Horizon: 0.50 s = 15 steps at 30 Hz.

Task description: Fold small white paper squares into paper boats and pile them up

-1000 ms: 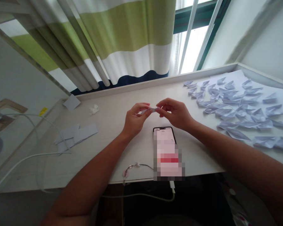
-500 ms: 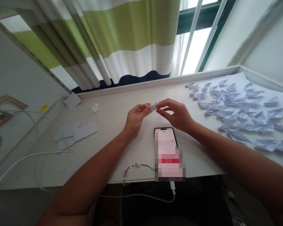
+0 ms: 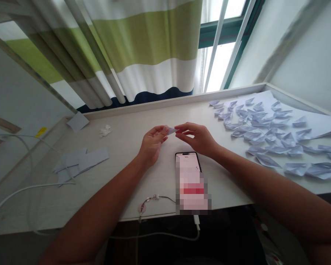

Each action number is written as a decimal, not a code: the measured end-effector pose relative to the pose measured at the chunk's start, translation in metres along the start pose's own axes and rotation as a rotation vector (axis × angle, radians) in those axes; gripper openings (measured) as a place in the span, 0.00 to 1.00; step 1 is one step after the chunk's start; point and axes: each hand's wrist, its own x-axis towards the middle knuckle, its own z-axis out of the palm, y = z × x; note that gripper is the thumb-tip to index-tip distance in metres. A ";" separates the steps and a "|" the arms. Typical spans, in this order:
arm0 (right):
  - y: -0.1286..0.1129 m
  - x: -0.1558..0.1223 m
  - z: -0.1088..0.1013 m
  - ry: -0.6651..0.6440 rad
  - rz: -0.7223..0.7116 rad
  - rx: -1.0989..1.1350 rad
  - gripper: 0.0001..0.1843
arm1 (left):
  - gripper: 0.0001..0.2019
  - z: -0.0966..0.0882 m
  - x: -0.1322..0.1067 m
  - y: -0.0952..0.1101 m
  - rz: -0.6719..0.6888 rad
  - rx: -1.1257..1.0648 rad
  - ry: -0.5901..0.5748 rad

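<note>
Between my hands, above the white desk [image 3: 143, 176], is a small folded piece of white paper [image 3: 171, 130]. My left hand [image 3: 152, 144] pinches its left end, with thumb and fingers covering part of it. At the opposite end, the fingertips of my right hand [image 3: 195, 136] close on the paper's pointed corner. Just below my hands lies a phone [image 3: 187, 159] with a lit pink screen, partly pixelated. Many folded paper boats [image 3: 270, 123] lie spread over the right side of the desk.
Loose paper sheets [image 3: 92, 158] lie at the left, with a cable [image 3: 68, 167] running over them. A square sheet [image 3: 78, 122] rests in the far left corner near a crumpled tissue [image 3: 105, 131]. A beaded strap [image 3: 148, 200] and charging cable [image 3: 196, 221] extend from the phone.
The whole view has shifted slightly, so the desk items appear further left. My left fingers have changed their hold on the paper, which now shows a pointed end toward my right hand.
</note>
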 end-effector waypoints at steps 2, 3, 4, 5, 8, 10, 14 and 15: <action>0.002 0.000 0.002 0.018 0.066 0.039 0.13 | 0.20 0.000 0.000 -0.001 0.013 0.019 0.000; 0.002 0.000 0.003 0.029 0.094 0.058 0.13 | 0.20 0.000 0.001 -0.002 0.029 0.034 0.003; 0.002 0.000 0.003 0.039 0.118 0.078 0.13 | 0.20 0.001 0.001 -0.003 0.052 0.052 0.008; 0.002 0.000 0.004 0.044 0.136 0.097 0.14 | 0.20 0.001 0.001 -0.005 0.081 0.073 0.015; 0.000 0.002 0.004 0.033 0.170 0.144 0.18 | 0.18 0.001 0.001 -0.009 0.189 0.129 0.014; -0.001 0.003 0.003 0.016 0.177 0.171 0.20 | 0.17 0.000 0.001 -0.011 0.264 0.163 -0.016; -0.004 0.002 0.005 0.001 0.158 0.151 0.20 | 0.10 0.001 -0.003 -0.008 0.462 0.273 -0.031; -0.005 0.002 0.005 0.004 0.151 0.126 0.19 | 0.08 0.002 -0.005 -0.006 0.517 0.309 -0.022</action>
